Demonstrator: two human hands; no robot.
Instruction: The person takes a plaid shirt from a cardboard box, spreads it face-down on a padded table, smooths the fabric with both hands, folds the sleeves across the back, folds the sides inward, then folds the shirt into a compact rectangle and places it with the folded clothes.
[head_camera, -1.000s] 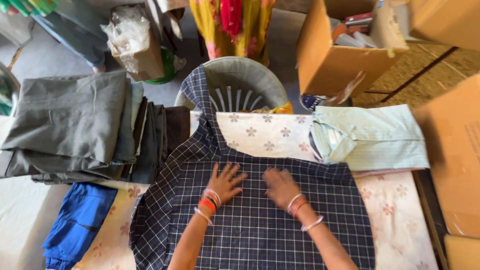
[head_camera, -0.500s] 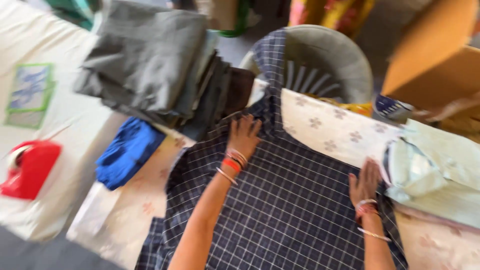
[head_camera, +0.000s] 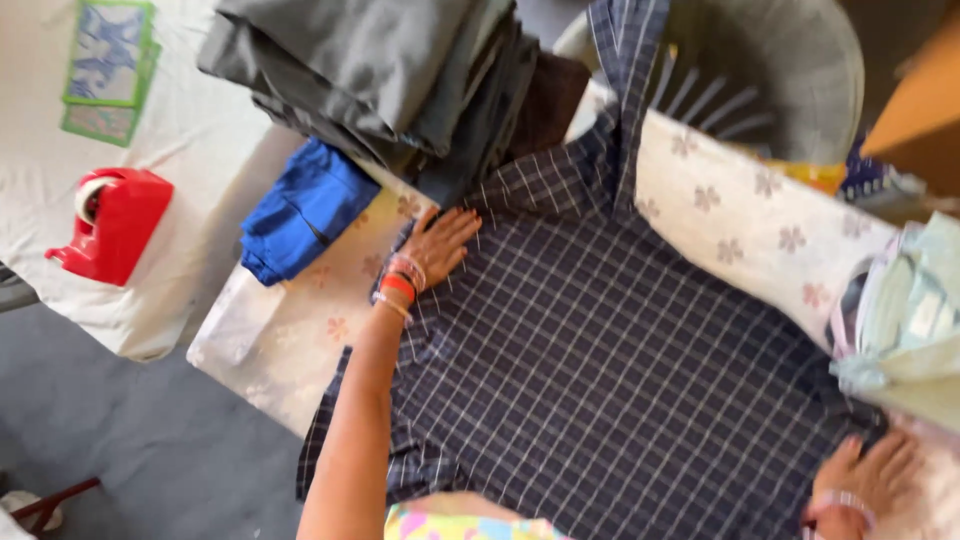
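1. Checked shirt (head_camera: 620, 380): a dark navy garment with a white grid, spread flat over the flower-printed cloth (head_camera: 760, 230) that covers the surface; one part trails up over the grey plastic chair (head_camera: 790, 70).
2. Left hand (head_camera: 440, 245): open, fingers spread, palm pressed on the shirt's left edge; it grips nothing and appears to pin and flatten the fabric.
3. Right hand (head_camera: 865, 475): likewise open and flat, at the shirt's right edge, just beside the pale green folded garment (head_camera: 910, 320); the two hands, set well apart, seem to keep the cloth taut.
4. Surroundings: a stack of grey folded clothes (head_camera: 380, 70), a blue garment (head_camera: 300, 210) and a red tape dispenser (head_camera: 110, 220) lie to the left.
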